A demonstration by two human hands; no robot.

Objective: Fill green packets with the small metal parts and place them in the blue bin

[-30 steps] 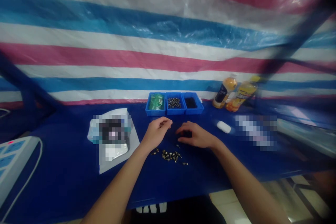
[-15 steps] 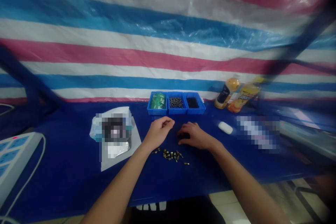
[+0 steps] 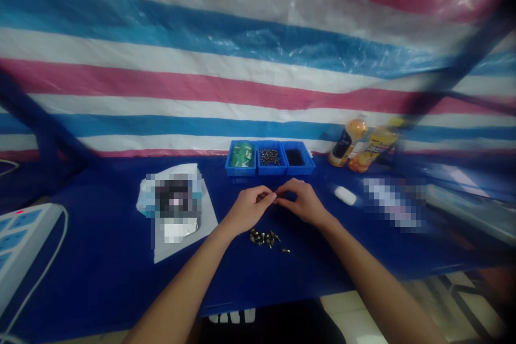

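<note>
My left hand (image 3: 249,209) and my right hand (image 3: 300,202) are raised over the blue table top (image 3: 226,274), their fingertips meeting near the middle. Something small and dark may sit at the left fingertips, but it is too small to tell. Just below and in front of both hands lies a loose heap of small metal screw-like parts (image 3: 264,237), and neither hand touches it. One more such part (image 3: 285,250) lies just off the heap.
Behind the hands stand three blue bins: green packets (image 3: 241,155), dark metal parts (image 3: 269,157), black bits (image 3: 295,157). Two bottles (image 3: 363,145) stand to the right. A white oval object (image 3: 345,195) is nearby. To the left are a pixelated white bag (image 3: 173,209) and a power strip (image 3: 24,236).
My right hand has lifted and moved left to meet my left hand's fingertips. The few parts left of the heap no longer show, and my left hand now covers that spot.
</note>
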